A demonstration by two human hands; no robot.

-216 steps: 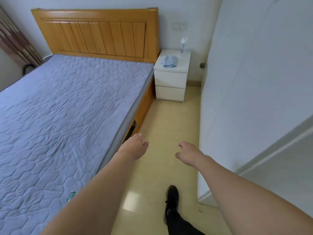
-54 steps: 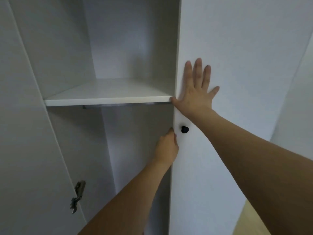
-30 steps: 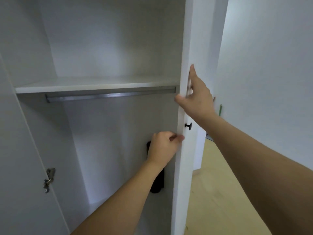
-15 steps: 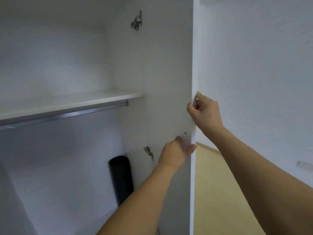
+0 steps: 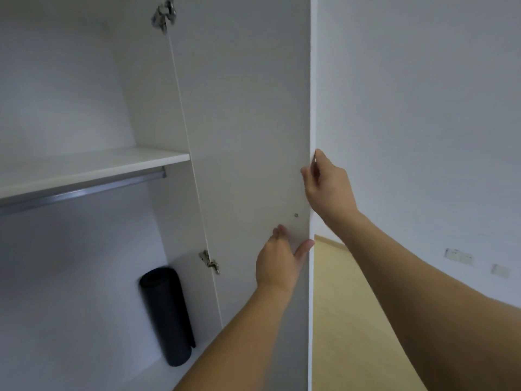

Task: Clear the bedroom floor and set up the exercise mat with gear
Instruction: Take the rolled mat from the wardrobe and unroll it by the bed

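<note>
A black rolled exercise mat (image 5: 166,314) stands upright in the back right corner of an open white wardrobe, below the shelf. The wardrobe door (image 5: 248,122) is swung out towards me. My left hand (image 5: 279,261) lies flat against the door's inner face, fingers straight, thumb touching the door's free edge. My right hand (image 5: 328,187) grips that same edge higher up, its fingers curled round to the outer side. Neither hand touches the mat.
A white shelf (image 5: 84,167) with a metal hanging rail (image 5: 84,190) under it spans the wardrobe. Two metal hinges (image 5: 209,261) sit on the door's hinge side. Right of the door are yellow floor (image 5: 352,320) and a white wall with sockets (image 5: 458,255).
The door has swung wider open and the whole mat now shows inside. My left hand went from holding the door's edge to lying flat on its inner face.
</note>
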